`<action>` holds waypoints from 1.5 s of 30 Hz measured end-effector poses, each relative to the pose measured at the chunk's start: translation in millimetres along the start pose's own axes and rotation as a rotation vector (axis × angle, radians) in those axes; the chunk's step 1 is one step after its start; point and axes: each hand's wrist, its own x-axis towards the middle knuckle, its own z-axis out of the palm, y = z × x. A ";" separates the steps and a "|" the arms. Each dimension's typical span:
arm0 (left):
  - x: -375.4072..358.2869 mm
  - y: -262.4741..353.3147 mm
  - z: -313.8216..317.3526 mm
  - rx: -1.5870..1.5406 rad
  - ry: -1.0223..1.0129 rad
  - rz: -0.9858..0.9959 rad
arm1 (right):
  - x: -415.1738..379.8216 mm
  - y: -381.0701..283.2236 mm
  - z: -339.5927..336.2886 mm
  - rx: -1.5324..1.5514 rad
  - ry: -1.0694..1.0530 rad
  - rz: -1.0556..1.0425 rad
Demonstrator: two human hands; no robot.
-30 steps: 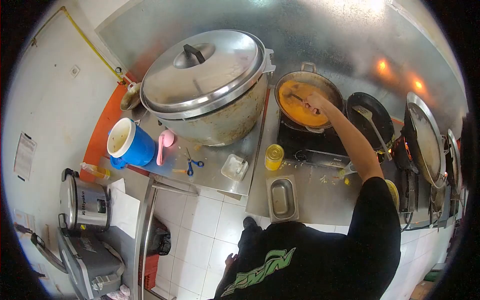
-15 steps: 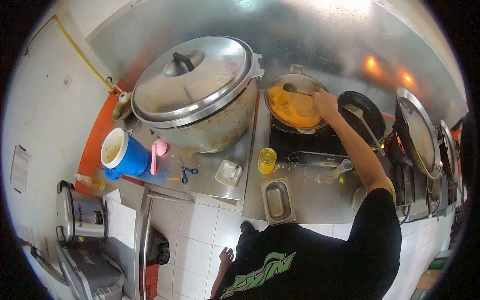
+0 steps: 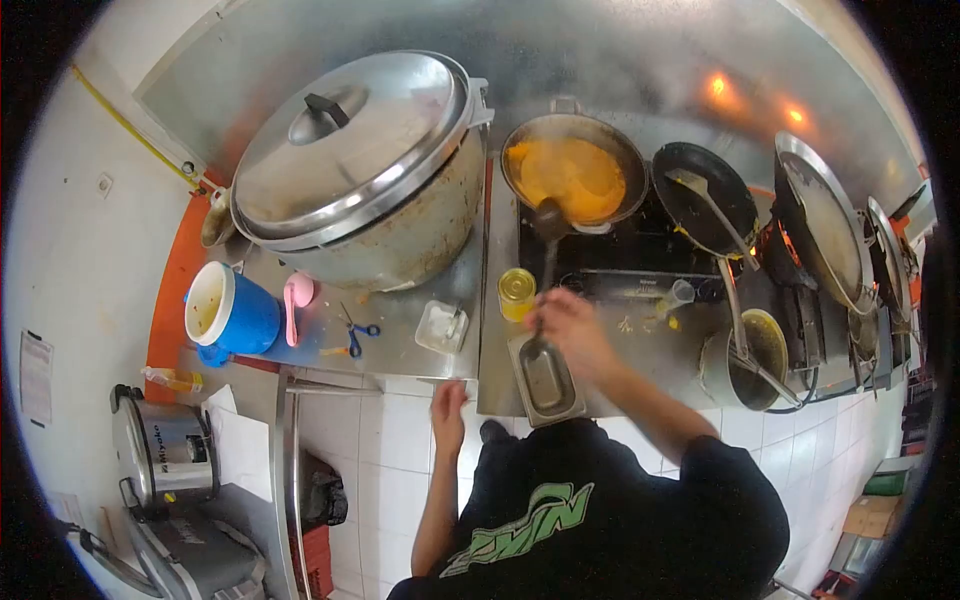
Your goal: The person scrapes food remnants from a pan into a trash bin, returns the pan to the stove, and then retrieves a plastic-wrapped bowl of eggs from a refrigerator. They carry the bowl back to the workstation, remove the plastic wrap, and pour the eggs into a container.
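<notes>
My right hand [image 3: 562, 320] grips the handle of a dark ladle [image 3: 550, 222] above the metal tray [image 3: 548, 385] at the counter's front. The ladle's bowl is at the near rim of a wok [image 3: 640, 180] that holds steaming orange food [image 3: 572, 178]. A yellow-topped can [image 3: 516, 288] stands just left of the ladle handle. My left hand [image 3: 449, 402] is raised near the front edge of the left counter, below a white container [image 3: 441, 327]; its fingers look curled, and their grip is blurred.
A huge lidded pot [image 3: 350, 150] fills the left counter. Nearby are a blue jug [image 3: 245, 312], a pink scoop [image 3: 296, 300] and scissors [image 3: 356, 330]. A black pan [image 3: 705, 195] with a spatula and a pot [image 3: 765, 345] stand at the right, beside a flame.
My right hand has drawn back from over the wok, bringing the ladle to its near side. My left hand has risen to the counter edge. The view has shifted, bringing the pot at the right into view.
</notes>
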 end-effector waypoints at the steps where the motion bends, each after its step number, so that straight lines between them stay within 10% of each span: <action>1: 3.6 39.3 12.1 -0.065 -0.222 -0.031 | -6.0 22.9 6.8 -0.164 -0.036 -0.060; 7: 10.5 63.2 22.2 -0.060 -0.635 -0.149 | -18.2 62.2 26.8 -0.112 -0.081 0.148; 9: 0.7 56.2 15.1 -0.037 -0.580 -0.171 | -3.7 43.3 2.9 -1.074 -0.150 -0.218; 11: -6.9 51.8 9.7 -0.018 -0.523 -0.181 | 35.7 45.2 -53.0 -1.378 0.168 -0.453; 22: -29.5 32.1 12.7 -0.142 -0.361 -0.241 | 82.9 51.2 -129.4 -1.886 0.279 -0.066; 29: -28.5 27.9 19.1 -0.084 -0.431 -0.207 | 89.5 81.6 -149.1 -1.632 0.546 -0.072; 37: -32.6 28.9 32.6 -0.041 -0.496 -0.153 | -33.0 62.6 -47.0 -0.617 0.109 -0.042; 42: -37.2 20.7 47.2 0.159 -0.682 0.021 | -62.0 74.8 -23.7 -0.842 -0.020 -0.072; 45: -38.1 18.1 40.8 0.192 -0.626 -0.197 | -78.6 76.8 -35.6 -0.656 0.168 0.088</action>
